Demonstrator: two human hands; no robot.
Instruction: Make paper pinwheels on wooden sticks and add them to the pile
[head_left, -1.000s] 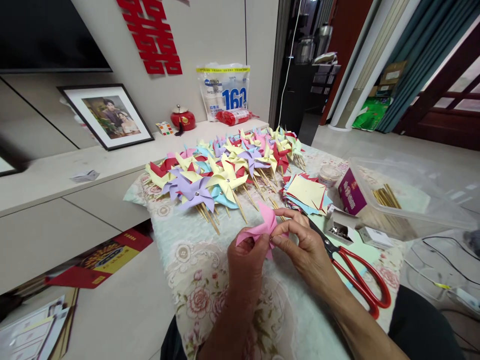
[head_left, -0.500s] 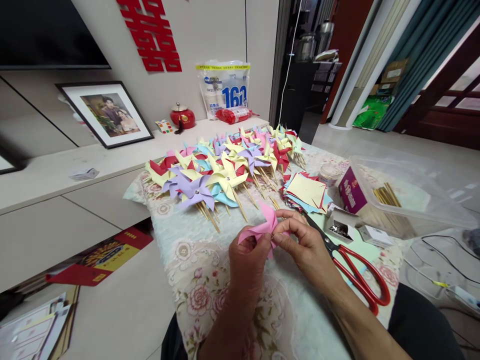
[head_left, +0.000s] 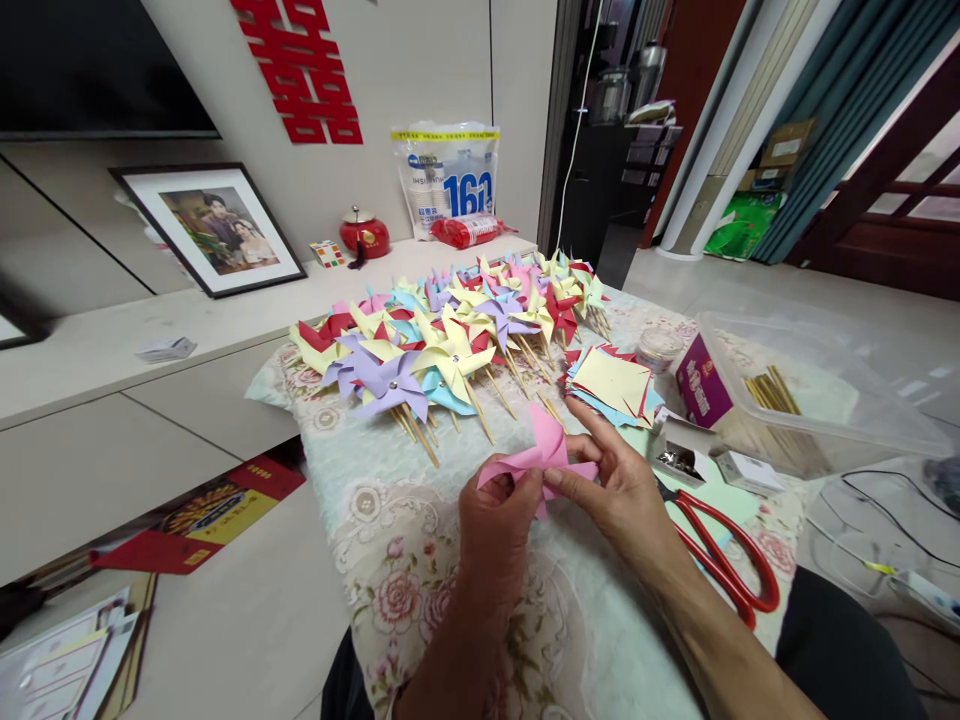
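Observation:
A pink paper pinwheel (head_left: 548, 437) is held between both hands above the flowered tablecloth (head_left: 397, 598). My left hand (head_left: 495, 515) pinches it near the centre, thumb on top. My right hand (head_left: 619, 490) grips it from the other side, its thumb pressed by the centre and its index finger raised away. Whatever sits at the pinwheel's middle is covered by the thumbs. Beside my right hand lie scissors with red handles (head_left: 731, 560), their blades partly behind the hand. Finished pinwheels (head_left: 455, 355) on wooden sticks lie massed beyond the hands.
A stack of coloured paper squares (head_left: 611, 382) lies to the right of the pinwheels. Near it are a small open box of metal pins (head_left: 679, 460), a white box (head_left: 750, 472), a round jar (head_left: 660, 350) and a clear plastic bin (head_left: 832, 425) holding sticks.
My right index finger has lifted and straightened away from the pinwheel. The right thumb has stayed near its centre, and the pink blades have shifted slightly. The left hand has barely moved.

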